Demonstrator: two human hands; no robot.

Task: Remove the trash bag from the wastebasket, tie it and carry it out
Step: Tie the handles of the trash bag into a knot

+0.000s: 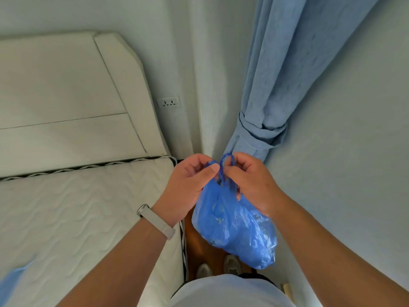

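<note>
Both hands, left hand (188, 185) and right hand (252, 182), pinch closed on the twisted handles of a crinkled blue plastic trash bag (234, 227) hanging below them; white quilted mattress (77, 207) leftward, pale blue curtain (276, 85) beyond.

I can't see a wastebasket anywhere, and my hands cover the spot where the blue trash bag (232, 227)'s handles cross. The bag hides part of one shoe (231, 263), and the mattress (77, 207) runs off the left edge.
</note>
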